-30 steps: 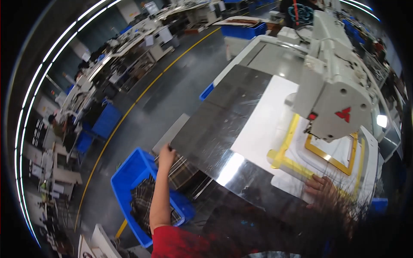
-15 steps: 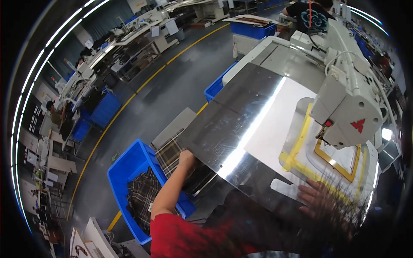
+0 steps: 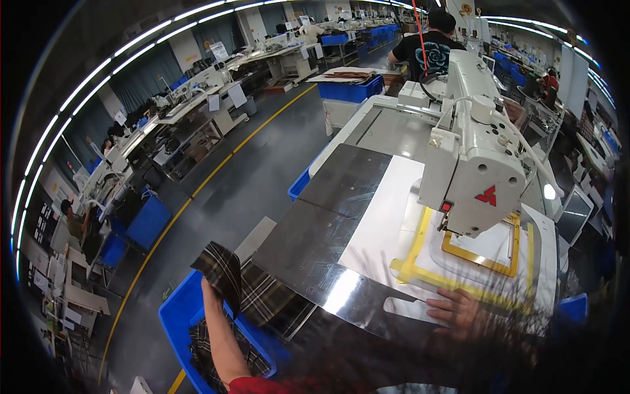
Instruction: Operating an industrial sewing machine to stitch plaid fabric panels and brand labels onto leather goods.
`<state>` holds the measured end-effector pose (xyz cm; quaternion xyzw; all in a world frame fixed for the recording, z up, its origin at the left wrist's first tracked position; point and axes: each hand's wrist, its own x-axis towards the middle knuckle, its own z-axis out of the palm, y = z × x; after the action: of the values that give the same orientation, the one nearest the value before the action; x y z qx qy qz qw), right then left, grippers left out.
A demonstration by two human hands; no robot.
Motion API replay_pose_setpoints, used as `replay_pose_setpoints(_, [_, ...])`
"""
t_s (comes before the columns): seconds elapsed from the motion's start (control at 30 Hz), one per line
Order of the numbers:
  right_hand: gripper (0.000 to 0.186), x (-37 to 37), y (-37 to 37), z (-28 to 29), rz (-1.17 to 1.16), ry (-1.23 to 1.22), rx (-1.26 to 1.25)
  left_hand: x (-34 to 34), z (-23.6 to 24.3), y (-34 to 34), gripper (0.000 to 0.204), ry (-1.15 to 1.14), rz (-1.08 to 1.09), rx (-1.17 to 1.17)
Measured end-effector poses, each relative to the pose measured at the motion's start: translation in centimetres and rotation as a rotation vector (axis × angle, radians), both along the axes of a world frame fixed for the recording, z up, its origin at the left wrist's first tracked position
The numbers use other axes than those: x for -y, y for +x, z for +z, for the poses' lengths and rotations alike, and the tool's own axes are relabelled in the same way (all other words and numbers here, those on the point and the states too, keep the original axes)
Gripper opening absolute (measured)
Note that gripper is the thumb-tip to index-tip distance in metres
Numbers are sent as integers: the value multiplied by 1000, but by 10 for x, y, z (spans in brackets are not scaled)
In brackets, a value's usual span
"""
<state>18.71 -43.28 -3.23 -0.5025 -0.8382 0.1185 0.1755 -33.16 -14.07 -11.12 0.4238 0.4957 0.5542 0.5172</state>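
Garment factory sewing floor, large industrial sewing machine (image 3: 476, 157), plaid cloth (image 3: 202, 347) in a blue plastic bin (image 3: 186, 297), long rows of worktables (image 3: 147, 128), yellow aisle line (image 3: 193, 196), strip lights (image 3: 201, 10) overhead, a co-worker (image 3: 430, 52) farther back

The left fingers (image 3: 207, 285) hold up plaid cloth (image 3: 222, 268).

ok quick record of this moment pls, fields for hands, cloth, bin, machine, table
left hand: gripping a plaid piece
right hand: fingers spread near yellow tape, contact unclear
other cloth: more plaid inside the blue bin
machine: white sewing head, overhanging part of a yellow frame
table: shiny dark metal sheet
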Motion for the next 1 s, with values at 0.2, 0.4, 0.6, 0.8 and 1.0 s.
replay_pose_setpoints(0.2, [43,6,-7,10,0,42,41,11,113,48,20,236,-178,-296])
replay_pose_setpoints(0.4, [44,2,-3,0,46,67,79,26,117,213,10,170,-647,-455])
replay_pose_setpoints(0.6, [44,12,-9,9,14,76,101,8,101,310,35,612,-886,-1090])
replay_pose_setpoints(0.8, [45,-11,-5,23,-35,99,97,-43,127,363,44,678,-1321,-1331])
replay_pose_setpoints(1.0, [46,-104,-30,26,126,609,601,-76,108,383,36,438,-1387,-803])
